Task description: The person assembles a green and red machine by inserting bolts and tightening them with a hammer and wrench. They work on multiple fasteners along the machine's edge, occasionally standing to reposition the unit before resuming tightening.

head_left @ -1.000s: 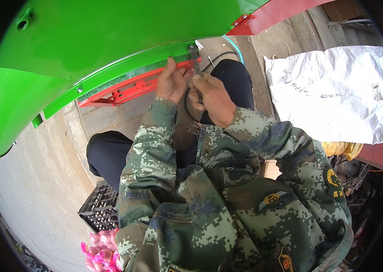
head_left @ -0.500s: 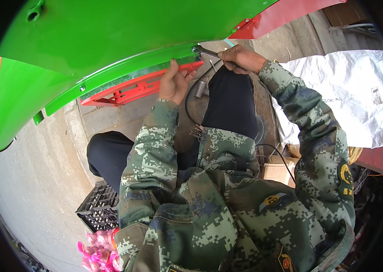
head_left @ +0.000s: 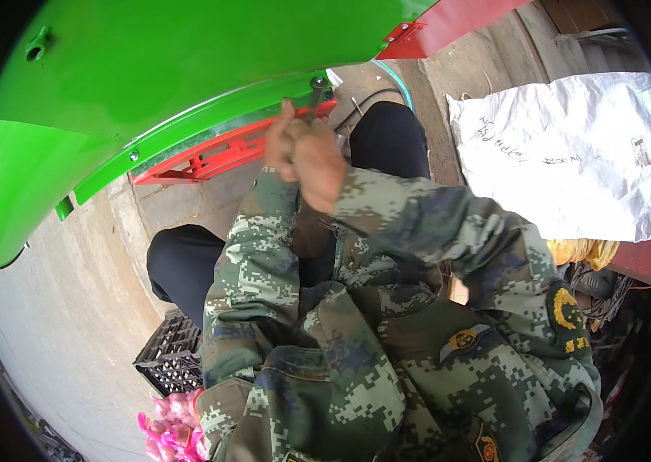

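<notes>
A large green sheet-metal panel [head_left: 148, 85] curves over the upper left, with a red metal frame [head_left: 210, 154] under its lower edge. My right hand [head_left: 316, 162] is closed around a dark metal tool [head_left: 316, 91] whose round head touches the panel's lower edge. My left hand [head_left: 278, 138] lies right beside and partly behind the right one, fingers raised against the panel edge; what it holds is hidden. Both camouflage sleeves rise from below.
A white woven sack [head_left: 572, 154] lies on the ground at right. A black plastic crate [head_left: 167, 358] sits at lower left beside a pink plastic bag [head_left: 175, 427]. Concrete floor [head_left: 56, 323] spreads to the left. A red panel [head_left: 456, 23] adjoins the green one.
My right hand came back from the upper right to the left hand, now gripping the tool against the panel's edge. The hands are together again.
</notes>
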The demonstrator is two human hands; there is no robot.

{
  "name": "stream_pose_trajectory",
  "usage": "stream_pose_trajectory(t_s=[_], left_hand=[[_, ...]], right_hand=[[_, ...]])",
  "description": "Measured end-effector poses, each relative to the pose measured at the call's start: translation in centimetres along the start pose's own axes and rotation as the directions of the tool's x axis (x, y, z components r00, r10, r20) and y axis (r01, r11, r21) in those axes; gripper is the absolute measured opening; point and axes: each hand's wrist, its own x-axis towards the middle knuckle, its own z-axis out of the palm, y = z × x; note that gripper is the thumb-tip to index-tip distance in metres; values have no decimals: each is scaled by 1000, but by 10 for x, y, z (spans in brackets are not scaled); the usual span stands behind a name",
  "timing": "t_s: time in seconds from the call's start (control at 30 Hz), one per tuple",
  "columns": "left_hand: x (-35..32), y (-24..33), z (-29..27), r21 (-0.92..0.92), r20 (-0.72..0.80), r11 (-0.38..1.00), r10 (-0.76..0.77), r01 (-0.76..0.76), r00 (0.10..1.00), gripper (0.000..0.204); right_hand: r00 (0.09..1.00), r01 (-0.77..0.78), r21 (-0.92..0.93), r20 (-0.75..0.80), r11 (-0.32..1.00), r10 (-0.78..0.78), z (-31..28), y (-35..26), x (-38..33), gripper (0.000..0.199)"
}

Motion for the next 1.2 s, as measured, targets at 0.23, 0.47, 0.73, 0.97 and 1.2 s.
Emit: stream_pose_trajectory(t_s=[0.23, 0.47, 0.73, 0.97, 1.2], left_hand=[[-9, 2, 26, 49, -258, 997, 65, -54, 964, 46], [1, 3, 29, 151, -210, 971, 215, -186, 954, 47], [-1, 3, 27, 155, -176, 966, 232, -205, 957, 45], [-1, 3, 29, 165, -181, 965, 234, -205, 955, 45], [0, 1, 32, 146, -161, 968, 226, -204, 961, 45]], right_hand=[[965, -262, 137, 65, 955, 255, -25, -16, -39, 20], [928, -328, -447, 10, 832, 371, -107, -95, 5, 34], [877, -195, -718, 178, 669, 446, -131, -123, 47, 36], [827, -229, -810, 131, 540, 547, -128, -153, 63, 41], [843, -410, -533, 87, 740, 530, -106, -115, 21, 33]])
